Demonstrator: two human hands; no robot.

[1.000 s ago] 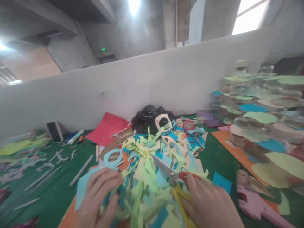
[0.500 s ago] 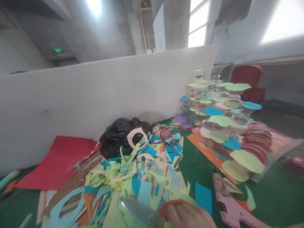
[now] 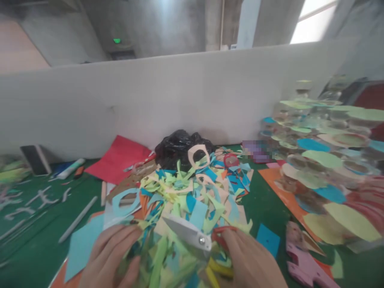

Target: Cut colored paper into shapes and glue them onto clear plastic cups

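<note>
A pair of scissors (image 3: 187, 234) with red and yellow handles is in my right hand (image 3: 252, 260), its blades together and pointing left. Under the blades lies a heap of cut paper scraps (image 3: 180, 192) in green, blue, cream and orange. At the heap's near left side, my left hand (image 3: 111, 256) curls its fingers and thumb around loose paper scraps (image 3: 159, 260), which are partly blurred. A light blue paper sheet (image 3: 84, 244) lies beside that hand.
Behind the heap are a black plastic bag (image 3: 183, 148) and a white partition (image 3: 180, 96). Stacked clear cups with paper discs (image 3: 324, 160) rise at the right. A pink tool (image 3: 306, 260) lies near my right hand. Red paper (image 3: 120, 160) and a grey pen (image 3: 78, 220) are leftward.
The view has swung left, so things sit further right in it. My left hand has come into view at the scraps. The scissors stay in my right hand.
</note>
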